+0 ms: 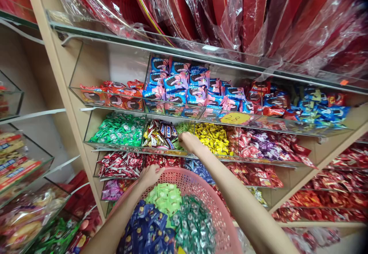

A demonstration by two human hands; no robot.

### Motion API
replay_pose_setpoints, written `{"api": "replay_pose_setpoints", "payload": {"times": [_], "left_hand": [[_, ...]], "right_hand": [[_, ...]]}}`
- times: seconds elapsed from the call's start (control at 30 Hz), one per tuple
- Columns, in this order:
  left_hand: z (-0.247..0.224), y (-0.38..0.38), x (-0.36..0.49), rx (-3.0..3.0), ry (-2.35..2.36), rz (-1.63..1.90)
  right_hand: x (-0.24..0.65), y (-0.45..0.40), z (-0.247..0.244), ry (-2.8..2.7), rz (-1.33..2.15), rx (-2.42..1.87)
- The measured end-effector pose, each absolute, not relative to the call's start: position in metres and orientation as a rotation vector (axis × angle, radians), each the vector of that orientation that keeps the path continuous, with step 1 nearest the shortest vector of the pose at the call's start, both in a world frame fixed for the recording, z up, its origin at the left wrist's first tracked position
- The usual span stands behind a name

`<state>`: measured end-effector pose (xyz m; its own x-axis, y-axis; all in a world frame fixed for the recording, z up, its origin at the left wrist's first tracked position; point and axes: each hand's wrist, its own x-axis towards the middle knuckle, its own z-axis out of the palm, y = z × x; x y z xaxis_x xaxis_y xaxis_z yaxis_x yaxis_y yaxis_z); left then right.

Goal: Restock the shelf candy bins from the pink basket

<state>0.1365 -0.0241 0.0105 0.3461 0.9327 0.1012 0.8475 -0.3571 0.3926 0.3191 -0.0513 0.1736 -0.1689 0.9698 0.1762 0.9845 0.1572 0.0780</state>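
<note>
left hand point(150, 175) gripping the pink basket point(211, 185) rim, right hand point(188, 142) by the Snickers point(168, 130), grip kinda hard to tell

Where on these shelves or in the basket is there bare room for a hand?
Likely above the red packs, left of the stacked blue packs. The pink basket has bare wall right of the dark green sweets. Sweets crowd the right hand.

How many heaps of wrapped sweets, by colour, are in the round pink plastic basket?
3: navy wrapped sweets at near left, light green sweets far middle, dark green sweets at right. A yellow bit at the bottom edge may be another, mostly hidden.
</note>
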Motion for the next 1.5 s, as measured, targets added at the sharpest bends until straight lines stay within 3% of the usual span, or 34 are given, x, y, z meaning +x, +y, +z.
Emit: {"api": "replay_pose_setpoints", "payload": {"times": [0.23, 0.5, 0.63, 1.5], "left_hand": [[0.009, -0.024, 0.136, 2.368, 1.579, 0.467], [0.006, -0.022, 0.136, 2.37, 1.586, 0.431], [0.005, -0.022, 0.138, 2.369, 1.599, 0.412], [0.011, -0.03, 0.147, 2.415, 1.558, 0.356]], "right_hand": [[0.327, -0.06, 0.171, -2.025, -0.001, -1.642], [0.314, -0.11, 0.131, -1.587, 0.97, -1.142], [0.308, -0.129, 0.108, -1.421, 1.211, -1.119], [0.308, -0.132, 0.028, -0.984, 1.388, -1.178]]}}
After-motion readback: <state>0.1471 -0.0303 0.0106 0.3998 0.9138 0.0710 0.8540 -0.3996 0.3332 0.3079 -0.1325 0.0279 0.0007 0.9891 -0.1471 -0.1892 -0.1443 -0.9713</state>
